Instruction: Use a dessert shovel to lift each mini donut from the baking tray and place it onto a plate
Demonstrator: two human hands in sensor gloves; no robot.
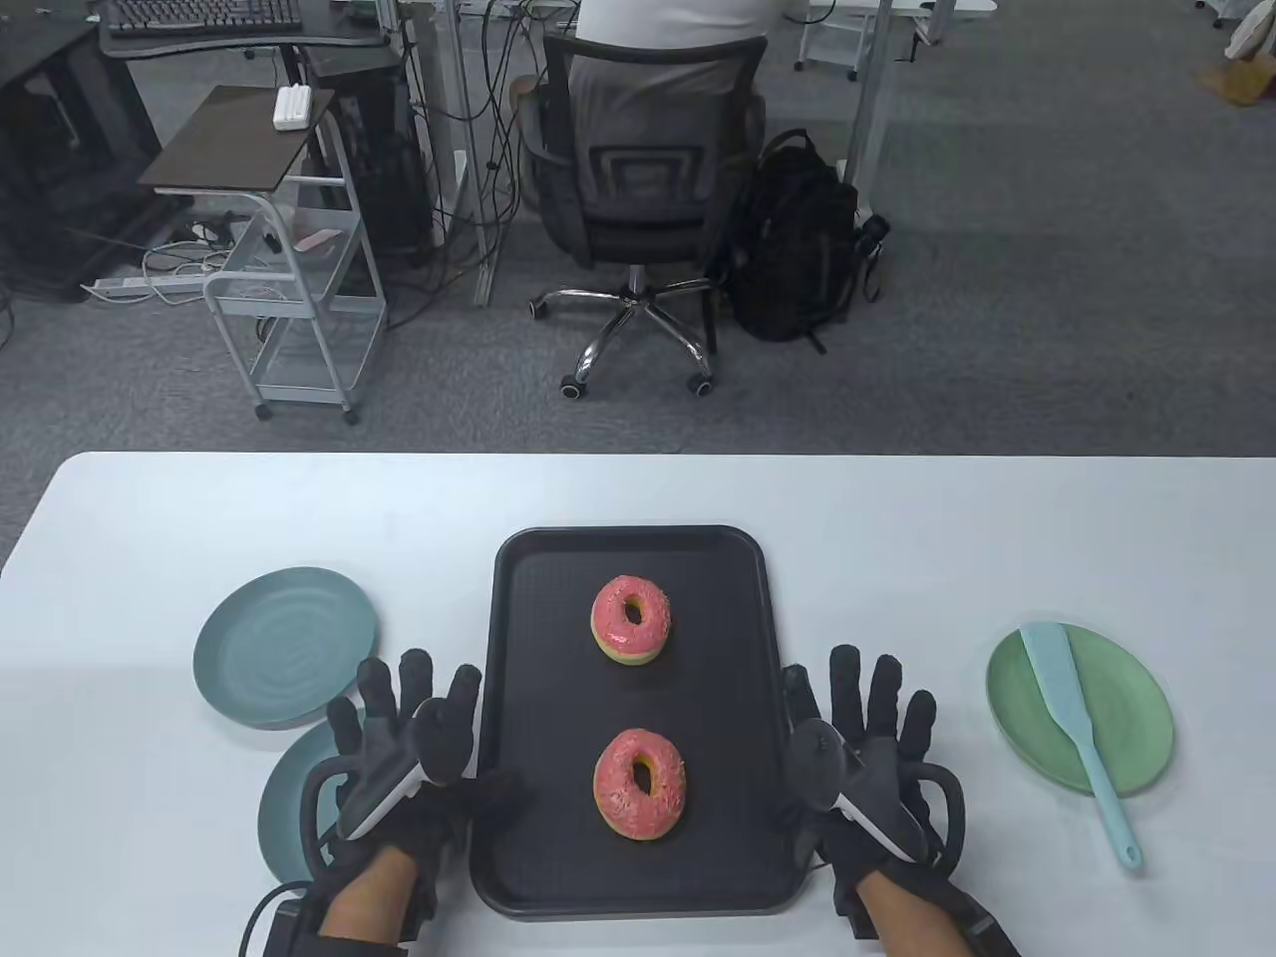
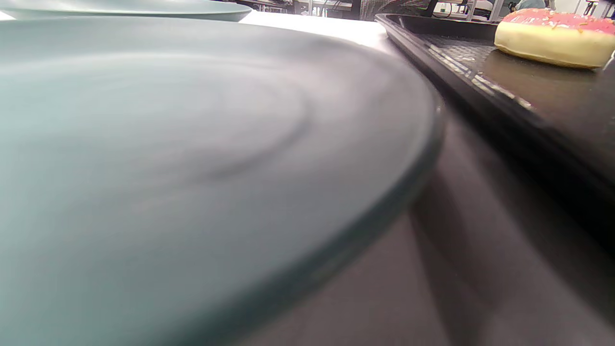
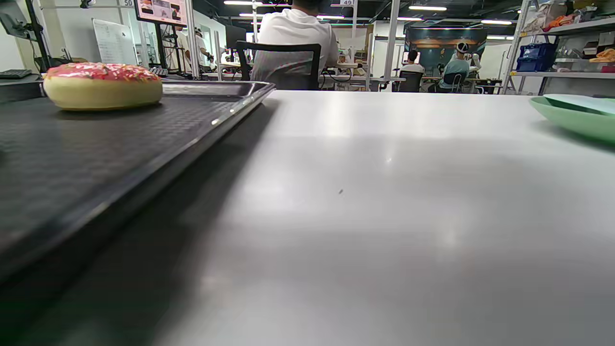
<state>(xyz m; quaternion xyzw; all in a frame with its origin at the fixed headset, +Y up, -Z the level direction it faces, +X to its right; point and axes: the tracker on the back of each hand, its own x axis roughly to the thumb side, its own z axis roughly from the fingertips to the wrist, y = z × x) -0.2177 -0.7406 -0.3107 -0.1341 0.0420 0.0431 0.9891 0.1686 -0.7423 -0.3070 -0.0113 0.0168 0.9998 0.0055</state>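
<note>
Left hand (image 1: 399,743) hides near plate (image 1: 289,797)

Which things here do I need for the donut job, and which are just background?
For the job:
- far donut
- near donut
- baking tray
- dessert shovel, lying on the green plate
- two blue-grey plates

Just lying about:
- office chair
- black backpack
- rolling cart
</note>
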